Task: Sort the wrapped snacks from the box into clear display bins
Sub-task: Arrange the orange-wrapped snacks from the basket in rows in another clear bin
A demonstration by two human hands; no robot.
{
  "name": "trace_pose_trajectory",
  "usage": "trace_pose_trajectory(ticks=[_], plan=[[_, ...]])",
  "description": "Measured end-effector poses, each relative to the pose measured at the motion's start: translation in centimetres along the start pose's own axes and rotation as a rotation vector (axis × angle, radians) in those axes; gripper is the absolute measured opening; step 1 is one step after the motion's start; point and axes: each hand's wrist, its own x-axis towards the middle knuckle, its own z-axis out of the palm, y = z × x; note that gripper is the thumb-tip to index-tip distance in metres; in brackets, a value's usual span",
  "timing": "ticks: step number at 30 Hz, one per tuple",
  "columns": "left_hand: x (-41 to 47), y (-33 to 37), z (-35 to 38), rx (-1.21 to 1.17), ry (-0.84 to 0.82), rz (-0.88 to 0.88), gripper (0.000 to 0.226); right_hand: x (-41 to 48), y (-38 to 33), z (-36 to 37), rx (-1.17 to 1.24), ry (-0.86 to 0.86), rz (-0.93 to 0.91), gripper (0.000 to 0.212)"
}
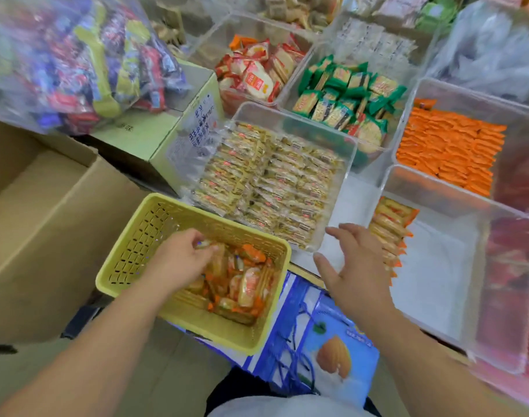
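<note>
1. Far left: an open cardboard box (pixel 31 206). Behind it, a clear bag (pixel 77 61) of mixed sweets in purple, red and green wrappers rests on a pale green carton (pixel 173 121). The carton's side bears dark printed characters; I cannot read them.

2. Centre left: a yellow slotted basket (pixel 131 245) holds a pile of wrapped snacks (pixel 245 284), orange and white, at its right end. The wrapper labels are too blurred to read. My left hand (pixel 182 260) is inside the basket, fingers curled and pinching one snack at the top of the pile.

3. Centre: a clear bin (pixel 290 114) is packed with rows of yellow-wrapped biscuits (pixel 272 188), each with a small red mark. Behind it lie red-and-white packets (pixel 257 73) and green-wrapped crackers (pixel 344 94), each kind in its own clear bin.

4. Below centre: a blue bag (pixel 326 341) with blue cord handles, printed with a nut picture. Its small lettering cannot be read.

5. Centre right: my right hand (pixel 353 266) hovers above the white table (pixel 356 191), between two bins, fingers spread wide, holding nothing.

6. Right: a mostly bare clear bin (pixel 431 266) has one row of orange-edged snacks (pixel 389 233) upright against its left wall. Behind it, another bin (pixel 473 91) holds stacked orange packets (pixel 449 152).
</note>
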Motion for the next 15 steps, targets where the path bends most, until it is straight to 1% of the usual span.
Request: trace_pose_trajectory(ticks=[1,3,5,8,11,15], plan=[[1.3,-0.9,-0.2,0.073,-0.053,-0.023,0.051,-0.7,-1.5,0.7,0.014,-0.056,-0.01,0.048],[3.4,-2.0,-0.1,0.194,-0.131,-0.041,0.066,-2.1,-3.9,2.3,0.026,-0.186,-0.009,0.051],[5.0,-2.7,0.4,0.283,-0.215,-0.05,0.076,-3.2,-5.4,4.1,0.043,-0.306,0.037,0.055],[6.5,-2.9,1.7,0.31,-0.336,-0.059,0.084,-4.6,-6.6,6.2,0.059,-0.456,0.129,0.051],[6.9,-2.9,2.9,0.369,-0.397,-0.033,0.088,-5.3,-6.8,7.3,0.098,-0.488,0.194,0.051],[7.3,-2.7,3.5,0.377,-0.382,-0.04,0.102,-5.4,-6.6,7.8,0.119,-0.462,0.222,0.053]])
